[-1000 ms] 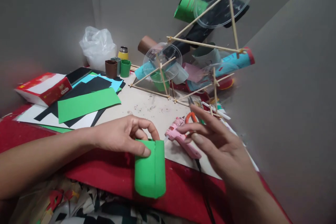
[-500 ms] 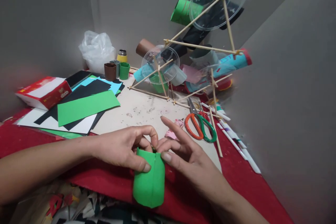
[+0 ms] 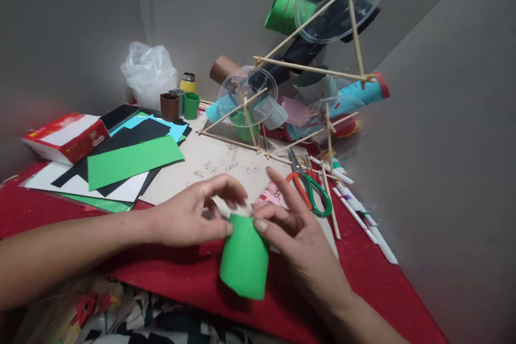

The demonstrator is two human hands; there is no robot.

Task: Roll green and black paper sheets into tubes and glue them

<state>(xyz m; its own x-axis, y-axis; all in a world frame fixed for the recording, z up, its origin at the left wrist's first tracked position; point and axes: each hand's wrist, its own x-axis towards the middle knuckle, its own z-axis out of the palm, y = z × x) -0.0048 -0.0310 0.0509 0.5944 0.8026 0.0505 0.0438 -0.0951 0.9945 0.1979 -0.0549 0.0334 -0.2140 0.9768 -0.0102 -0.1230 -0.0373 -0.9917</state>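
A green paper tube (image 3: 244, 259) hangs upright in front of me over the red table edge. My right hand (image 3: 296, 228) pinches its upper right rim between thumb and curled fingers, the index finger raised. With fingers bent and apart above the rim, my left hand (image 3: 197, 209) only brings its thumb tip against the tube's upper left side. Behind my right hand are crumpled pink scraps (image 3: 271, 193) and scissors (image 3: 309, 185) with orange and green handles.
To the left lie coloured sheets (image 3: 135, 162) and a red box (image 3: 66, 137). Small paper cups (image 3: 169, 106) stand by a plastic bag (image 3: 149, 72). A stick frame (image 3: 310, 69) with clear discs and paper tubes rises behind. White sticks (image 3: 358, 215) line the right edge.
The green tube has shifted right and slightly up and has turned, so its open seam no longer faces me. My left fingers have lifted from its rim.
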